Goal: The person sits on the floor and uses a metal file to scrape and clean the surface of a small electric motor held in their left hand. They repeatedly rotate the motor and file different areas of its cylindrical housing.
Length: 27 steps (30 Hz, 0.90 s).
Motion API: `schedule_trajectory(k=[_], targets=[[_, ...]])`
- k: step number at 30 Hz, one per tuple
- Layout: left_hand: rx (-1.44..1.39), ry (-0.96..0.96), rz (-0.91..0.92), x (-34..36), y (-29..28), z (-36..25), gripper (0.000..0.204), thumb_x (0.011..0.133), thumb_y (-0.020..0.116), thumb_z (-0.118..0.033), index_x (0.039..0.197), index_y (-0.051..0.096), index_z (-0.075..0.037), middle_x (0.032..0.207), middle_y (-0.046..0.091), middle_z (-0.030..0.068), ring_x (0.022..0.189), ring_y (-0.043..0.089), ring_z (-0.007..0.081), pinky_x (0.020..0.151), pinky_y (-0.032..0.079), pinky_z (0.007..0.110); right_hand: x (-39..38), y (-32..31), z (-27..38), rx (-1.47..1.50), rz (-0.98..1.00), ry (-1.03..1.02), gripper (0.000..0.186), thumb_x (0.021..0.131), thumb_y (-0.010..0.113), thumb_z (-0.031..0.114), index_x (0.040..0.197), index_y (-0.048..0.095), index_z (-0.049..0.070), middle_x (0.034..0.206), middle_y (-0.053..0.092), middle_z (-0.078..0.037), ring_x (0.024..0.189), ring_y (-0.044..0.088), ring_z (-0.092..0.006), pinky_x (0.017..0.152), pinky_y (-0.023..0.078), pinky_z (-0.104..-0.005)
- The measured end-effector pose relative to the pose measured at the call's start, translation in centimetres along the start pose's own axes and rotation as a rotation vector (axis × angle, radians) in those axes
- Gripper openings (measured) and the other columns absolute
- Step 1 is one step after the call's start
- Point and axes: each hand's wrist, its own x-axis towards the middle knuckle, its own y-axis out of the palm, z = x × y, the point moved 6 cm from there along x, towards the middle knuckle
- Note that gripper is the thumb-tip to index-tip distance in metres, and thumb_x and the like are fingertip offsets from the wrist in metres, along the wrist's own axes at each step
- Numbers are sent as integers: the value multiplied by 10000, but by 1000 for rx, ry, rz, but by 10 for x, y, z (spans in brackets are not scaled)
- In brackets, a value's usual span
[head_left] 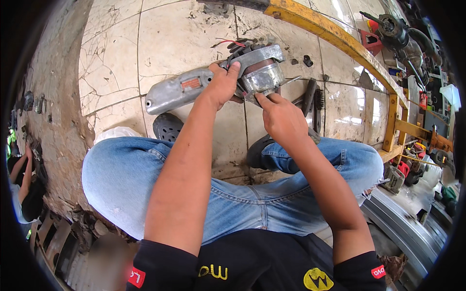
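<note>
A grey metal power-tool body [174, 92] lies on the tiles, its long rounded housing pointing left and bearing a small orange label. At its right end sits a bare motor section [263, 76] with a cylindrical metal core, a grey bracket and loose red and black wires. My left hand [224, 85] grips the tool where housing and motor meet, thumb on top. My right hand [284, 116] is closed at the motor's near end, index finger pressed against it. Whatever its curled fingers hold is mostly hidden. A thin metal rod [292, 81] sticks out beside the motor.
A dark-bristled brush [318, 104] and a dark bar lie right of my right hand. A yellow metal frame [340, 34] spans the far right. Beyond it are machine parts [400, 39]. Metal channels [407, 223] lie lower right. Another person's arms [24, 169] show far left.
</note>
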Motion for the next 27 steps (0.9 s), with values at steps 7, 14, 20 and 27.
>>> schedule_trajectory(k=[7, 14, 20, 27], targets=[[-15, -20, 10, 2, -1, 0, 705, 975, 484, -470, 1296, 93, 21, 1271, 450, 275, 1026, 633, 354, 648, 627, 483, 3, 0, 1, -12, -19, -13, 335, 868, 505, 107, 1179, 629, 108, 952, 628, -116, 907, 641, -316, 738, 524, -457], [-19, -25, 17, 3, -3, 4, 693, 975, 480, -476, 1282, 105, 19, 1264, 457, 273, 1007, 639, 350, 633, 628, 473, 10, -3, 10, -34, -13, -15, 326, 878, 498, 108, 1178, 627, 98, 980, 626, -125, 911, 643, -325, 745, 525, -453], [7, -33, 14, 3, -2, 1, 676, 991, 450, -451, 1298, 71, 17, 1249, 471, 276, 940, 658, 341, 608, 628, 454, 7, -2, 9, -70, 39, -8, 317, 896, 486, 107, 1183, 620, 97, 988, 620, -125, 934, 638, -316, 762, 524, -448], [-9, -31, 20, 4, -1, 2, 698, 975, 487, -470, 1297, 98, 11, 1282, 432, 286, 1031, 625, 355, 628, 627, 473, 1, 3, 5, -72, 62, 22, 343, 886, 495, 102, 1212, 602, 107, 1021, 612, -117, 942, 633, -313, 763, 528, -446]])
